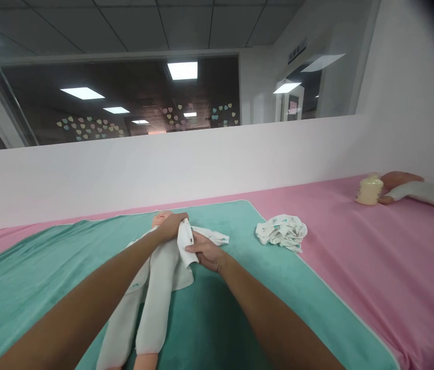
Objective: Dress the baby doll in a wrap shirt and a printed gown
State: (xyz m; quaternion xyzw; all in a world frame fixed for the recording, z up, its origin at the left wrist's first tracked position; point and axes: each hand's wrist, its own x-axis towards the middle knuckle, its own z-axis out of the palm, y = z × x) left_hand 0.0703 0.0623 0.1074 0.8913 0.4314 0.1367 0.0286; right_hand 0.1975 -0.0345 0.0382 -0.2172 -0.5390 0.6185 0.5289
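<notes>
A baby doll (159, 218) lies on its back on a teal blanket (224, 308), dressed in white trousers (156, 298) and a baby shirt (185, 239) with a small print. My left hand (173, 226) is closed on the upper edge of the shirt's front panel, over the doll's chest. Lower on the same panel, my right hand (207, 252) pinches its edge between thumb and fingers. The cloth stands raised between both hands. One shirt sleeve (212, 235) reaches out to the right on the blanket. My left arm covers much of the doll's torso.
A crumpled printed cloth (282, 232) lies at the blanket's right edge. Beyond it, on the pink table cover (347, 241), stand a pale yellow bottle (370, 189) and another doll in white clothing (428, 192). A white wall (124, 174) with windows closes off the back.
</notes>
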